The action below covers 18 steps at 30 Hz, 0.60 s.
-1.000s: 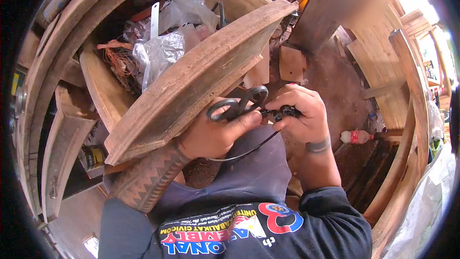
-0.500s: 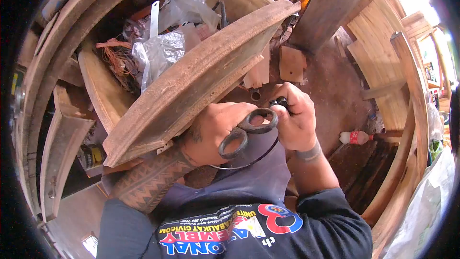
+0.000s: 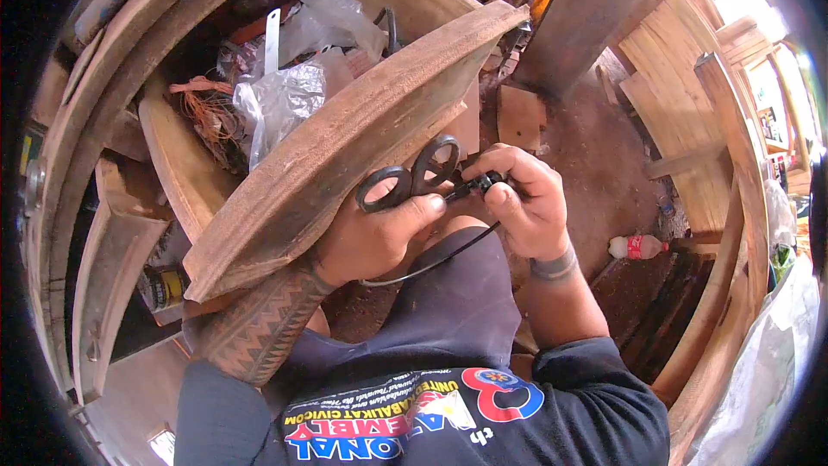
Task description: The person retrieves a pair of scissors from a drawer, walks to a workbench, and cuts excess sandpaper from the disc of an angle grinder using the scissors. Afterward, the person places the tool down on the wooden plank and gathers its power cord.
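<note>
Drawer of weathered brown wood (image 3: 336, 155): open; its thick front slants from a lower left corner to an upper right corner.
Container with a dark and yellow band (image 3: 166, 287): just below the drawer front's left corner, partly hidden.
Tangle of orange string-like fibres (image 3: 201, 86): inside the drawer, near its left wall.
Crumpled clear plastic bags (image 3: 289, 95): inside, behind the front's upper edge, with a flat pale metal strip (image 3: 272, 43) upright among them.
Left hand (image 3: 366, 237): closed around the black-handled scissors (image 3: 385, 192), thumb pointing right.
Scissors: just beside the drawer front's near edge, around its middle, two loops uppermost; the blades cannot be made out.
Thin black cord (image 3: 444, 261): curving below both hands, over the thighs.
Small black fitting (image 3: 483, 183): right of the scissors' loops; whether they touch is unclear.
Right hand (image 3: 530, 207): pinching that fitting between thumb and fingers, a dark band on the wrist.
Clear plastic bottle with red label (image 3: 638, 247): lying on the brown floor (image 3: 595, 147), well apart from the hands.
</note>
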{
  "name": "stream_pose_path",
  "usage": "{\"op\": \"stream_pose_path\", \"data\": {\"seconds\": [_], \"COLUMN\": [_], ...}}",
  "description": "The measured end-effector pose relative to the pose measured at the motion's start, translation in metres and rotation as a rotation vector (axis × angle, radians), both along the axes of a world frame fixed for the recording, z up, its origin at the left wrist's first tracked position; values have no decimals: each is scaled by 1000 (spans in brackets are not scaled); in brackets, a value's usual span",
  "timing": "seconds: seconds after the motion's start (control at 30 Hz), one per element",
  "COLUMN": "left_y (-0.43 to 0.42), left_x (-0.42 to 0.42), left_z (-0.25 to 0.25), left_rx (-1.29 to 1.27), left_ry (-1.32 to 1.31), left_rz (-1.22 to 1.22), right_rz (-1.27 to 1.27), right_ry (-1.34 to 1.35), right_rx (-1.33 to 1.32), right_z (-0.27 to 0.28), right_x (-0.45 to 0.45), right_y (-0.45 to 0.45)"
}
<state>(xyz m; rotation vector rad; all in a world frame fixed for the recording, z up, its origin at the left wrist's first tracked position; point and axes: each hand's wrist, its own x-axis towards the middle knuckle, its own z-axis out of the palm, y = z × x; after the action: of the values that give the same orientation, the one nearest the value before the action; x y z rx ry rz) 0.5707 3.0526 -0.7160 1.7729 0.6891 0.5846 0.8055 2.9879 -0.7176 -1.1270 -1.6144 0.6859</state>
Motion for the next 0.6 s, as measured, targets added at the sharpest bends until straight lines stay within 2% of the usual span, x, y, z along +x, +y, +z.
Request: {"op": "stream_pose_path", "data": {"seconds": [0.13,0.33,0.4,0.5,0.6], "left_y": [5,6,4,-1,0], "left_x": [-2,0,1,0,-2], "left_z": [-1,5,5,2,3], "left_rx": [73,-103,-104,-12,64], "left_ry": [76,143,75,-66,3], "left_rz": [-24,-12,7,21,-26], "right_rz": [-55,-45,-11,6,-52], "right_ry": [56,37,-6,-42,-51], "right_rx": [-99,-87,-19,10,14], "right_z": [2,1,1,3,1], "right_x": [-5,-3,1,4,3], "right_y": [-3,-1,1,0,0]}}
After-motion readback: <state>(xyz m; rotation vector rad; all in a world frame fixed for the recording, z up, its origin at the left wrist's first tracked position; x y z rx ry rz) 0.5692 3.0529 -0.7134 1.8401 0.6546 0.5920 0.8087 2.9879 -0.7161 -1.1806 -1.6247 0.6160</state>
